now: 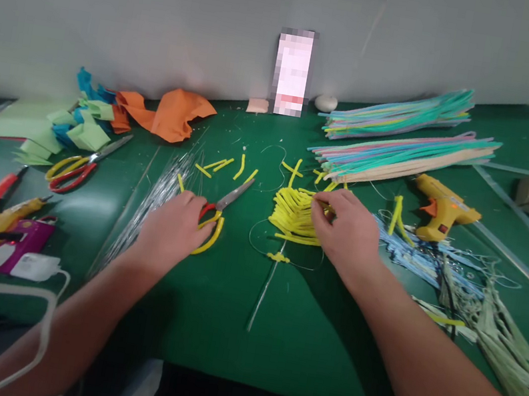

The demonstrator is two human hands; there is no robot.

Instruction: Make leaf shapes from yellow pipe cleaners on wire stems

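My left hand (176, 224) is curled palm down beside a pair of scissors (233, 196) with red and yellow handles, its thumb against them. A short yellow piece (180, 182) shows just beyond its knuckles; what the fingers enclose is hidden. My right hand (348, 229) pinches at the right edge of a pile of cut yellow pipe cleaner pieces (292, 213). Below the pile, a thin clear stem (262, 296) carries a small yellow twist (278, 257) with looped wire. More yellow offcuts (219, 165) lie between the scissors and the wall.
Bundles of coloured pipe cleaners (403, 157) lie at the back right, near a yellow glue gun (445, 211). Wires (158, 194) and another pair of scissors (90, 162) are leftward. A blurred-out phone (292, 71) leans on the wall. Orange paper (177, 116) sits back left.
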